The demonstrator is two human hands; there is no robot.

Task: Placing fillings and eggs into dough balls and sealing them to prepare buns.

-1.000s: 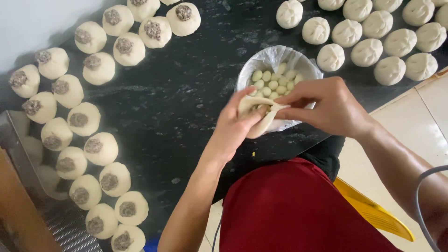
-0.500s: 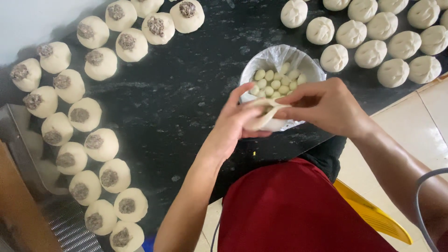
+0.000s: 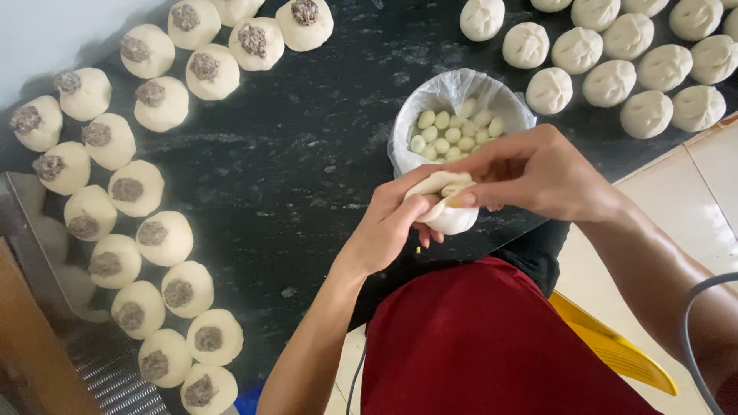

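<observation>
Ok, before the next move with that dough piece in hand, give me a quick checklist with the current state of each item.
1. Dough bun supported: ok, cupped in the left hand.
2. Top being pinched: ok, right hand fingertips sit on the folded top edge.
3. Top fully sealed: cannot tell, fingers cover the seam.
4. Bowl within reach: ok, the bag-lined bowl of small pale egg-shaped pieces sits just behind the hands.
5. Open buns with dark filling waiting: ok, rows lie on the left of the black counter.
6. Closed buns set apart: ok, grouped at upper right.
</observation>
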